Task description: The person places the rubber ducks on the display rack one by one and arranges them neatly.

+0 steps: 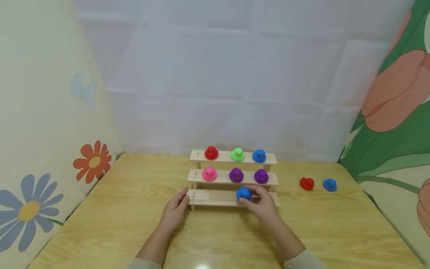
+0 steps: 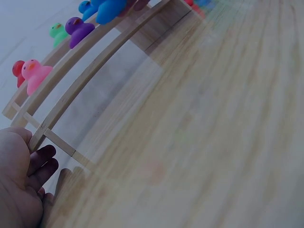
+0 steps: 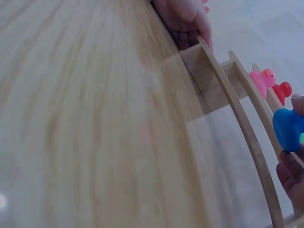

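My right hand [image 1: 265, 206] pinches a blue rubber duck [image 1: 243, 193] between thumb and fingers, over the right part of the lowest step of a three-step wooden rack [image 1: 213, 198]. In the right wrist view the blue duck [image 3: 286, 130] is tilted, its flat underside facing the camera. At the left end of that same step, my left hand [image 1: 174, 210] grips the board. The left wrist view shows the left hand [image 2: 16, 175] with its thumb at the board's end and its fingers curled below.
On the top step sit a red duck [image 1: 211, 153], a green duck [image 1: 237, 155] and a blue duck [image 1: 259, 155]. The middle step bears a pink duck [image 1: 209, 173] and two purple ducks [image 1: 236, 175]. Right of the rack, a red duck [image 1: 307, 184] and a blue duck [image 1: 330, 185] lie on the table [image 1: 336, 224].
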`<state>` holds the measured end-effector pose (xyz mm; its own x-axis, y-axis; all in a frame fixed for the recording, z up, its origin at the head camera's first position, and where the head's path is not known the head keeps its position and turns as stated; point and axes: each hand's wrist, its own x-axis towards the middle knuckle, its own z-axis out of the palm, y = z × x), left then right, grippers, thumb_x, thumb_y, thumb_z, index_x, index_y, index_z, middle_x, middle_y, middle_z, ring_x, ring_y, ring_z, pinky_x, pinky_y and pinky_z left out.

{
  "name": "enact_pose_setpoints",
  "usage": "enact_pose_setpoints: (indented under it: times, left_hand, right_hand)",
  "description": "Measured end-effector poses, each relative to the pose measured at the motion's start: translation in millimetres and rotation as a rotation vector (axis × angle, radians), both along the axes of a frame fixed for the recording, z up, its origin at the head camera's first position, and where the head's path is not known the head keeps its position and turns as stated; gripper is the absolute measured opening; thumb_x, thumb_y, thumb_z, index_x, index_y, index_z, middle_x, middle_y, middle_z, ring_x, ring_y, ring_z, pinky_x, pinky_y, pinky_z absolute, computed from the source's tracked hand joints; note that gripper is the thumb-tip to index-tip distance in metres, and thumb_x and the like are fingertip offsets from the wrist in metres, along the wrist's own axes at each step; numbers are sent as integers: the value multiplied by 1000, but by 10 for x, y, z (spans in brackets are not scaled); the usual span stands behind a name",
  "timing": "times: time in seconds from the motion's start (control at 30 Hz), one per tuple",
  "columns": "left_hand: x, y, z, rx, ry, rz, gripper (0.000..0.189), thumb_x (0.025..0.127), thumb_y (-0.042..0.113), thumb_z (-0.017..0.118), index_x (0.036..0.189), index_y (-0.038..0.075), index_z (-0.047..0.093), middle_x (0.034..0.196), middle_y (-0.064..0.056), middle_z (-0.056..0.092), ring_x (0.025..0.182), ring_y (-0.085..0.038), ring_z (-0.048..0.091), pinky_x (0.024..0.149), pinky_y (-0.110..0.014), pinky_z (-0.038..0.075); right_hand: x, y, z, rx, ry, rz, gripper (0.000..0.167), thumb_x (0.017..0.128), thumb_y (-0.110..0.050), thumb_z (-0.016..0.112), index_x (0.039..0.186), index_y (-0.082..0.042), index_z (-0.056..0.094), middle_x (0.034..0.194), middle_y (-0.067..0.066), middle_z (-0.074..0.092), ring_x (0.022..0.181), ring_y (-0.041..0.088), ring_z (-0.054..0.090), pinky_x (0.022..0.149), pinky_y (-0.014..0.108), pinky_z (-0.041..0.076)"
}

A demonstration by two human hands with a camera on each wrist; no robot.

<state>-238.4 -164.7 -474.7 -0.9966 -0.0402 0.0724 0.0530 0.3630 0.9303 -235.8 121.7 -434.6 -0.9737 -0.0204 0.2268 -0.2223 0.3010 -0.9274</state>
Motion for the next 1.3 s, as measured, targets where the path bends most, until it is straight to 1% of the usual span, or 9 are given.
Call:
enact_pose_setpoints:
  times: [0.13, 0.3, 0.47, 0.6, 0.77, 0.87, 1.03, 1.3]
  left_hand:
    - [-32, 5, 12, 9, 9, -6, 47, 105, 22, 45, 146, 0, 41, 150, -22, 42, 143, -36, 36, 119, -49, 30]
    - [-59, 14, 2, 10, 16, -1, 47, 105, 20, 46, 146, -1, 42, 150, -22, 43, 142, -36, 38, 119, -48, 31]
    - [-75, 15, 1, 7, 23, -1, 47, 105, 20, 45, 146, -2, 41, 149, -23, 43, 141, -37, 38, 118, -49, 31]
    - [-72, 13, 7, 17, 14, 0, 47, 105, 19, 45, 146, -2, 41, 150, -23, 42, 142, -37, 37, 119, -49, 31]
    - [-58, 12, 1, 30, -1, 4, 46, 104, 18, 46, 146, -1, 42, 150, -22, 43, 142, -37, 37, 119, -48, 31]
    - [-43, 13, -3, 30, -2, 4, 46, 104, 17, 45, 146, -2, 41, 150, -23, 43, 142, -37, 38, 118, -48, 32]
    - [-30, 14, -5, 29, -6, 4, 46, 104, 17, 45, 146, -2, 41, 150, -23, 43, 142, -37, 37, 119, -49, 31]
    - [-28, 12, 4, 28, -19, 7, 46, 104, 19, 45, 146, -1, 42, 150, -22, 43, 142, -37, 37, 119, -49, 31]
  right_hand:
    - [-17, -88, 8, -11, -14, 13, 37, 82, -12, 80, 117, -5, 68, 112, 11, 68, 102, 18, 61, 84, 23, 56]
    - [-19, -190, 28, -19, -12, 51, 37, 82, -12, 80, 116, -5, 68, 112, 11, 68, 102, 19, 62, 87, 30, 58]
    - [-28, -283, 31, -16, -16, 74, 38, 81, -11, 80, 116, -5, 68, 112, 10, 68, 101, 19, 62, 86, 33, 58]
    - [-52, -351, 19, -3, -28, 85, 38, 81, -12, 81, 116, -5, 68, 111, 10, 68, 100, 20, 62, 86, 34, 58]
    - [-81, -427, 0, 42, -37, 110, 39, 81, -16, 80, 117, -6, 68, 112, 11, 67, 100, 21, 62, 87, 31, 56]
    - [-88, -472, -8, 42, -37, 127, 40, 82, -16, 80, 118, -6, 67, 112, 12, 66, 100, 21, 62, 87, 31, 56]
    - [-101, -552, -16, 24, -42, 150, 40, 81, -15, 81, 118, -5, 67, 114, 13, 66, 103, 23, 61, 90, 34, 56]
    - [-128, -668, -39, 64, -55, 175, 41, 82, -20, 80, 119, -6, 67, 116, 13, 66, 104, 24, 62, 93, 39, 56]
